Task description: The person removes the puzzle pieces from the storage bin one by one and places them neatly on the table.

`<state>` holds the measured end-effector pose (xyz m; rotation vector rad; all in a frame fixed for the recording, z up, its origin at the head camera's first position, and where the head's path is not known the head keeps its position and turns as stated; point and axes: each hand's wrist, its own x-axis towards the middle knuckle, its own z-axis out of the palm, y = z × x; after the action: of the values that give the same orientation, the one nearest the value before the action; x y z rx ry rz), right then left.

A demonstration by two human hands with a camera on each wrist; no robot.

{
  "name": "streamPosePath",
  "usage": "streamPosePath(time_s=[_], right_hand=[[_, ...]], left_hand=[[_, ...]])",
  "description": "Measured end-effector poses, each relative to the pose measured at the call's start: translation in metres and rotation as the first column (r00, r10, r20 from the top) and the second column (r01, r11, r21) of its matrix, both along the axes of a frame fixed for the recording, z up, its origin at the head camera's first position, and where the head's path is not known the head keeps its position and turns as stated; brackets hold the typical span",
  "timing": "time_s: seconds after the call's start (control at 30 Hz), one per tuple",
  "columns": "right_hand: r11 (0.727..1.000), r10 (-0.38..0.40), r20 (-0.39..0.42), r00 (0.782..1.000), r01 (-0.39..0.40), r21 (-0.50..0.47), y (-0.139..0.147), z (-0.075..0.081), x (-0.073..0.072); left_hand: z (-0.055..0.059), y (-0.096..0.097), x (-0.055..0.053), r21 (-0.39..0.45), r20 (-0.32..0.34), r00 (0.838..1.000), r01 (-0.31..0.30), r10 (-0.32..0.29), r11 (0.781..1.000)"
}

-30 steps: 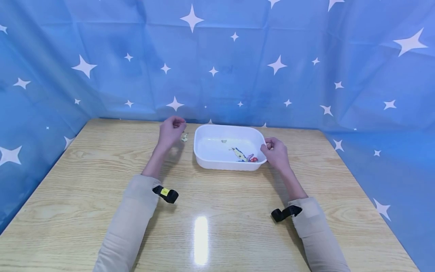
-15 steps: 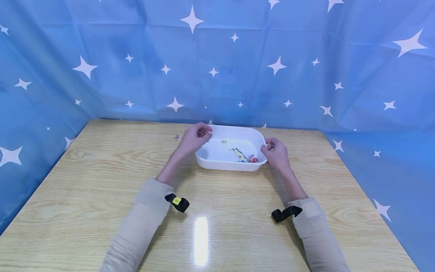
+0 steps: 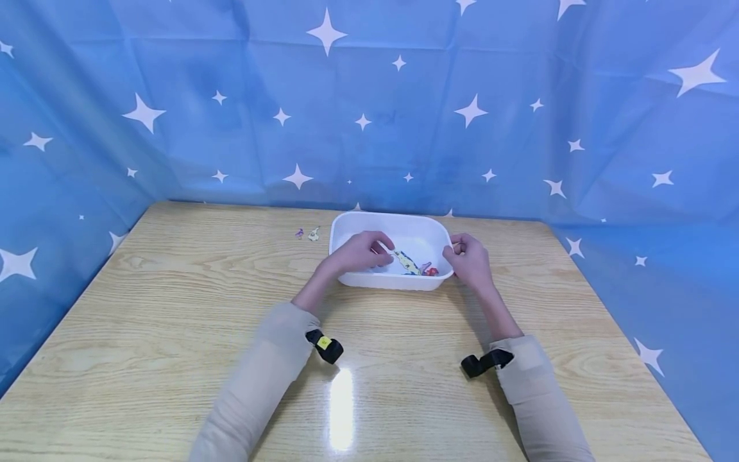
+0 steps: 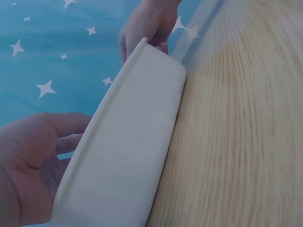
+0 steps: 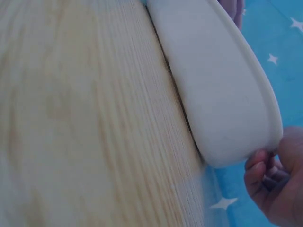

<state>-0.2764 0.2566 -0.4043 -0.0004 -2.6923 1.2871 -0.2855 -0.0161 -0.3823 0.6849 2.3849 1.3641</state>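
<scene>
My left hand (image 3: 360,251) is inside the white plastic tray (image 3: 392,281), thumb and fingers apart and loosely bent. Its fingertips are beside a yellow-and-blue printed piece (image 3: 407,262); the left wrist view hides them behind the tray wall (image 4: 123,132). My right hand (image 3: 470,260) grips the tray's right rim between thumb and curled fingers, as the right wrist view also shows. A purple-grey piece (image 3: 425,266) and a red piece (image 3: 431,272) lie in the tray's near right corner. Left of the tray, a small purple piece (image 3: 299,233) and a cream piece (image 3: 314,234) lie on the table.
The tray stands near the back edge of the wooden table (image 3: 173,308). Behind it hangs a blue cloth (image 3: 404,147) with white stars. Each wrist wears a black strap with a camera, the left strap (image 3: 324,345) bearing a yellow label.
My left hand has moved right from above the table, over the tray's left rim and into the tray. The purple and cream pieces beside the tray are uncovered. My right hand has kept its grip.
</scene>
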Motion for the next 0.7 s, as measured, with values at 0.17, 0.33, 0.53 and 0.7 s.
streamPosePath(time_s=[0.17,0.33,0.53,0.7], right_hand=[[1.000,-0.002,-0.002,1.000,0.002,0.000,0.000,-0.001,0.000],[1.000,-0.002,-0.004,1.000,0.002,-0.004,0.000,-0.001,0.000],[1.000,0.005,-0.023,1.000,-0.005,0.000,0.001,-0.001,-0.001],[1.000,0.005,-0.022,1.000,-0.005,0.002,0.001,-0.001,-0.001]], left_hand=[[-0.002,0.010,-0.002,-0.036,0.089,0.994,0.067,-0.063,0.997],[-0.002,0.017,-0.004,-0.090,0.114,0.988,0.119,-0.108,0.989],[-0.003,0.023,-0.006,-0.127,0.152,0.978,0.166,-0.146,0.978],[-0.001,0.025,-0.007,-0.146,0.179,0.972,0.181,-0.154,0.973]])
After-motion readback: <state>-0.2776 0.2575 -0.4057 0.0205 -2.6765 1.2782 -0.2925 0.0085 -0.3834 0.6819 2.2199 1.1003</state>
